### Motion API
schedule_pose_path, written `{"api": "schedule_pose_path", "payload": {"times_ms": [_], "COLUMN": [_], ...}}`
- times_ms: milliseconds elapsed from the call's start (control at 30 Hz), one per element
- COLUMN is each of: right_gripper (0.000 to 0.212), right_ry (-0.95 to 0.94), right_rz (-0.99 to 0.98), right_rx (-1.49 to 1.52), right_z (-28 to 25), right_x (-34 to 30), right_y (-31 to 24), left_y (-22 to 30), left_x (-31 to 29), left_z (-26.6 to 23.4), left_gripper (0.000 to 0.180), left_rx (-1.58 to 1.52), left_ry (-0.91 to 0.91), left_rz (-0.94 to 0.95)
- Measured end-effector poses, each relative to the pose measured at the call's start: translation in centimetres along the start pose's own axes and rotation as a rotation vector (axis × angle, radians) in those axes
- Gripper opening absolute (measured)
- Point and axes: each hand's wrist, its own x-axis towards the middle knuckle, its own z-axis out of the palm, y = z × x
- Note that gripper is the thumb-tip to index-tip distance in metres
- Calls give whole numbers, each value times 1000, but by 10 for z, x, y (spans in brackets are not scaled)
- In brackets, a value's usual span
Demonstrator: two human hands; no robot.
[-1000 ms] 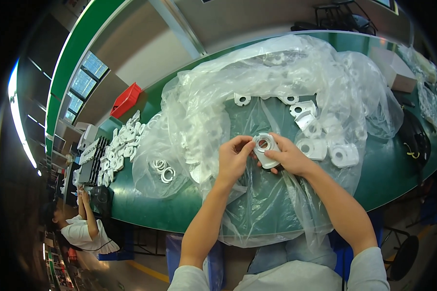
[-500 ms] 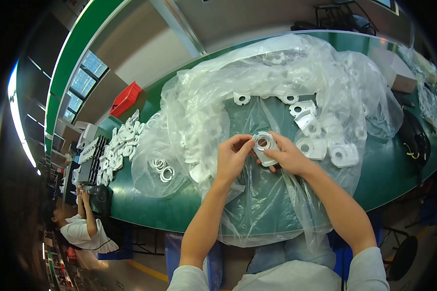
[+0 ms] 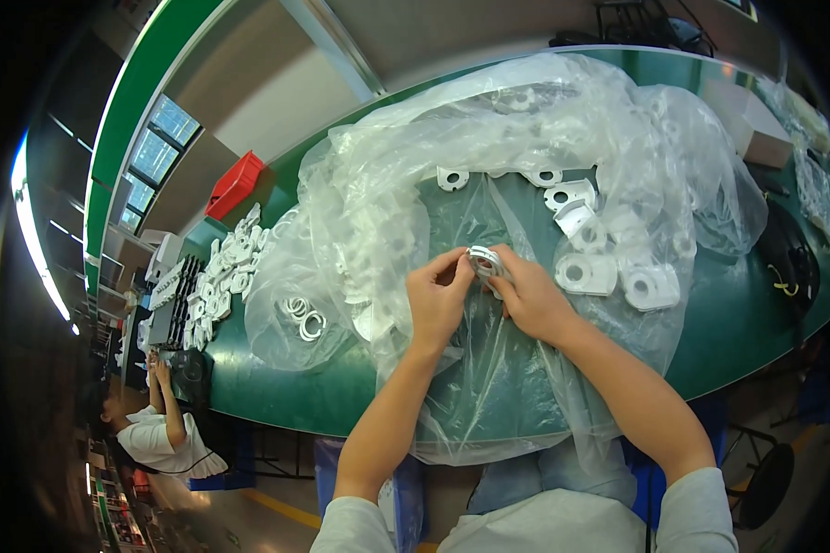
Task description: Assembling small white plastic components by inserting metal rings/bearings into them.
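In front of me, above the clear plastic sheeting (image 3: pixel 498 396), both hands hold a white plate-like part with a round hole and a raised ring (image 3: pixel 485 262). My left hand (image 3: pixel 436 300) pinches its left edge between thumb and fingers. Gripping the other side is my right hand (image 3: pixel 537 297), its fingers covering most of the part, which is tilted nearly edge-on. Similar white holed plates (image 3: pixel 650 288) lie to the right and beyond my hands, several under the plastic. A few loose white rings (image 3: pixel 313 325) rest on the left.
The green table (image 3: pixel 277 401) curves around me. A pile of white parts (image 3: pixel 214 286) and a red bin (image 3: pixel 235 185) are at left, where a co-worker (image 3: pixel 161 442) sits. A box (image 3: pixel 752 134) and a black bag-like item (image 3: pixel 788 258) lie at right, near a stool (image 3: pixel 761 484).
The part has been turned from facing upward to nearly edge-on. Both hands have shifted slightly left and away from me, still on it.
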Motion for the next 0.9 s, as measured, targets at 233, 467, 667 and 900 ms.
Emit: {"api": "schedule_pose_path", "payload": {"times_ms": [233,467,667,900], "right_gripper": [19,25,25,27], "right_ry": [21,-114,-97,-207], "right_rz": [-8,198,207,254], "right_rx": [-16,388,437,500], "right_z": [1,-9,-6,-14], "right_x": [1,3,3,6], "right_y": [1,5,0,4], "left_y": [0,4,8,11], "left_x": [4,11,10,10], "left_z": [-3,-13,-14,-14], "left_gripper": [20,20,17,17], "left_rx": [-7,-20,12,20], "left_ry": [-54,-194,-187,-220], "left_rz": [40,-33,-48,-109]}}
